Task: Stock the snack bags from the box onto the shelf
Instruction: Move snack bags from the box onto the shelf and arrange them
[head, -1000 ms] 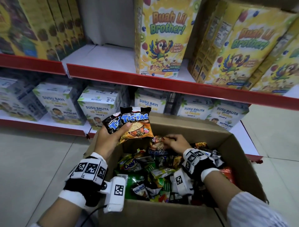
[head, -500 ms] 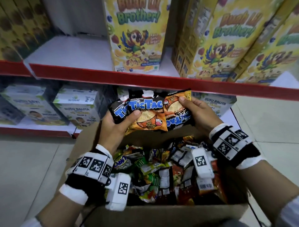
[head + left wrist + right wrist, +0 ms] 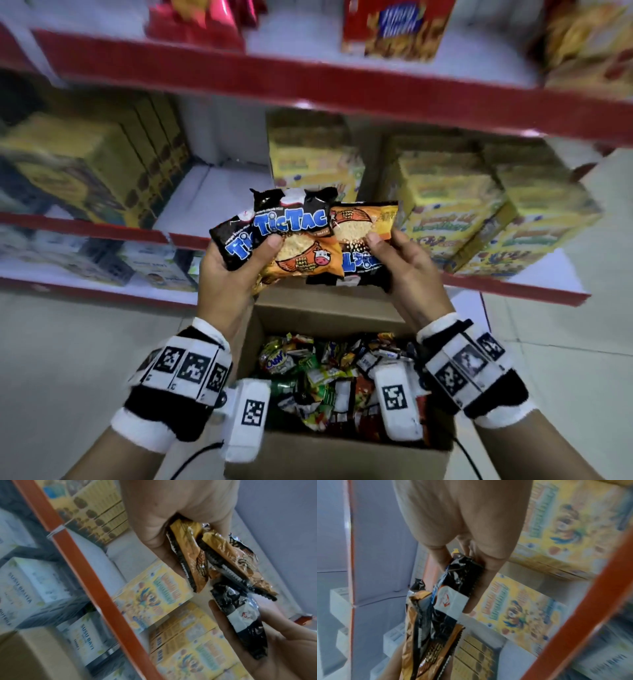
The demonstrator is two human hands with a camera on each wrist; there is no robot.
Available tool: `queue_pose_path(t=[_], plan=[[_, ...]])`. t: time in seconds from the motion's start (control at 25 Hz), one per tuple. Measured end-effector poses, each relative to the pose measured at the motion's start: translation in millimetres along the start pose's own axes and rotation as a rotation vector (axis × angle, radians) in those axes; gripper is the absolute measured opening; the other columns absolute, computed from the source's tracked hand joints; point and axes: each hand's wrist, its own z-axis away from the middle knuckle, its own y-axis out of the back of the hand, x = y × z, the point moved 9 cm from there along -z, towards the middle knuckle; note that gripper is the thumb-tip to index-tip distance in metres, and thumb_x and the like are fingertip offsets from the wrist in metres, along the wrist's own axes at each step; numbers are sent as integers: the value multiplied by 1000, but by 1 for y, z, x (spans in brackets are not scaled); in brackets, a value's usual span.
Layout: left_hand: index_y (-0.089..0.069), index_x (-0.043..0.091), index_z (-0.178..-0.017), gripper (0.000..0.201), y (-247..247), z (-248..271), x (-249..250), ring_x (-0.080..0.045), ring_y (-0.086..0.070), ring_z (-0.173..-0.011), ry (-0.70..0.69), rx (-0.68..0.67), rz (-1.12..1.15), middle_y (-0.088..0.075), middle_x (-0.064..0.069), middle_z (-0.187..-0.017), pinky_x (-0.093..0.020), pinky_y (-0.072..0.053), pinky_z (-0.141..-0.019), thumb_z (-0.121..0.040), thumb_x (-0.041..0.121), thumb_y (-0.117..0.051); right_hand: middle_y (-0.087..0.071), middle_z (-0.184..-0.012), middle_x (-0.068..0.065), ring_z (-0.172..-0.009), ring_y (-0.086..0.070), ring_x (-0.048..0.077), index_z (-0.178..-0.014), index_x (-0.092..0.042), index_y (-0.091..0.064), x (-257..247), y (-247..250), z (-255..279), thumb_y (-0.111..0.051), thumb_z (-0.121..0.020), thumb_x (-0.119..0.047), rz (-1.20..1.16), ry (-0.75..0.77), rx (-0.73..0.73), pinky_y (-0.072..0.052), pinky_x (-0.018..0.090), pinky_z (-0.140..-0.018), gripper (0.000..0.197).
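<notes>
Holding a small fan of snack bags above the open box [image 3: 346, 455], both hands are raised in front of the shelf. The left hand [image 3: 229, 274] has its thumb pressed on the front of two Tic Tac bags [image 3: 291, 240], with the fingers curled behind them. The right hand [image 3: 407, 263] pinches a third bag [image 3: 363, 240] between thumb and fingers; this one is turned upside down, so its blue letters read inverted near the bottom edge. The bags overlap each other at their sides.

The important relation is this: the bags stand with their long axis about upright, and the bare white part of the middle shelf [image 3: 212, 192] lies straight behind and a little to the left of them, between the dark yellow boxes [image 3: 102, 164] at the left and the yellow cereal boxes [image 3: 445, 212] at the right. The left hand seems nearer to that gap. I judge that the next move is to carry the bags forward into this gap, and the inverted bag may need a turn first.

Each bag is a small glossy pouch, black at the top with orange below and crimped saw-tooth ends, as the left wrist view shows. They look light and slippery, so a loose pinch could let one slide out. The box below is mostly full of mixed snack packets [image 3: 325, 383].
</notes>
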Motion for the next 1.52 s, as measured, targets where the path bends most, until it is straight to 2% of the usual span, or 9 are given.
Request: queue_pose_path(t=[0.2,0.32,0.52,0.88,1.0,1.12,1.32,1.44,1.52], plan=[[-64,7,-108,51,-69,2,164,-10,-71,-84,-71,-34,-37,-75,4,-89,-21,-55,-68,-64,32,-74,-64,-88,-40,-91,-60,-17,-84,-61,-65,-192,-13,50,-55,-77,-47,94,135,-2,-47,6,-80,18],[-66,16,-104,48,-114,-3,253,-14,-71,-87,-121,-43,-51,-75,3,-93,-25,-57,-71,-62,37,-75,-69,-106,-21,-105,-63,0,-102,-39,-67,-296,-19,68,-57,-78,-41,87,217,-65,-48,24,-93,25],[-65,19,-104,47,-175,-10,379,-13,-71,-86,-261,-79,-31,-75,5,-93,-19,-55,-67,-63,40,-75,-69,-102,-20,-98,-63,-2,-102,-39,-64,-435,-18,87,-55,-92,-22,181,373,-69,-49,11,-77,21],[-65,8,-107,46,-200,-47,492,-15,-71,-86,-372,-111,5,-74,-2,-94,-20,-55,-67,-69,33,-73,-71,-101,-5,-94,-67,11,-106,-20,-63,-549,-48,78,-57,-92,-19,260,554,35,-53,22,-80,15],[-66,8,-109,51,-201,-83,526,-20,-71,-92,-361,-154,-22,-74,-5,-99,-35,-58,-80,-68,38,-75,-71,-92,4,-87,-68,22,-89,-17,-67,-595,-64,58,-63,-87,-22,316,575,118,-53,36,-81,6],[-68,10,-107,43,-190,-127,555,-22,-70,-93,-326,-166,-46,-74,-5,-100,-46,-54,-89,-73,35,-77,-71,-74,-5,-72,-67,16,-77,-17,-65,-650,-79,25,-67,-83,-18,398,608,217,-53,30,-67,7],[-67,9,-98,35,-186,-182,593,-5,-69,-79,-348,-117,-110,-73,6,-86,-20,-53,-73,-75,33,-78,-68,-106,6,-96,-63,23,-98,-17,-65,-717,-73,-42,-71,-77,-27,846,566,484,-51,32,-82,24],[-67,11,-102,38,-196,-203,606,-7,-69,-85,-336,-116,-145,-73,0,-95,-21,-53,-77,-74,34,-78,-65,-111,8,-89,-58,22,-102,-18,-65,-724,-71,-97,-72,-77,-28,1064,437,457,-45,23,-62,28],[-66,17,-91,24,-203,-214,616,6,-66,-70,-348,-98,-152,-70,6,-86,-9,-50,-63,-75,31,-78,-65,-114,10,-85,-55,21,-103,-19,-65,-722,-71,-136,-74,-76,-28,1155,363,398,-42,20,-56,30]])
